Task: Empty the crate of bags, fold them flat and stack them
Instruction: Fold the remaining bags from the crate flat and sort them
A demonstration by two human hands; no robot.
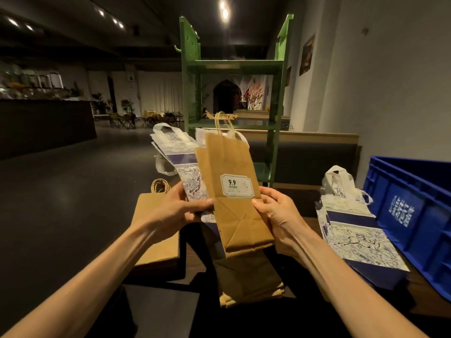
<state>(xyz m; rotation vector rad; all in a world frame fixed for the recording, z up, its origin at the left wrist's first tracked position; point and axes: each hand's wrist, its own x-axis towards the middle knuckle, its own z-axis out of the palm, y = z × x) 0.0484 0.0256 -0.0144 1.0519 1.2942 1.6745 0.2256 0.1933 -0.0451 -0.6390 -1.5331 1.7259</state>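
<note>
Left hand (pixel 175 211) and right hand (pixel 278 211) pinching fanned bags (pixel 231 191) left of crate (pixel 415 215); loose pinch risks slippage.

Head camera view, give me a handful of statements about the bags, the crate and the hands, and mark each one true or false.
1. Both hands hold a bundle of flat bags up off the table. True: the left hand and the right hand grip the held bags, with a brown paper bag in front.
2. The front bag carries a label reading 9.9. True.
3. The blue crate is on the person's left. False: it stands on the right side.
4. A stack of blue and white patterned bags lies beside the crate. True.
5. The brown bag on the table at left is standing open. False: it lies flat.
6. The shelf behind is red. False: the shelf is green.
</note>
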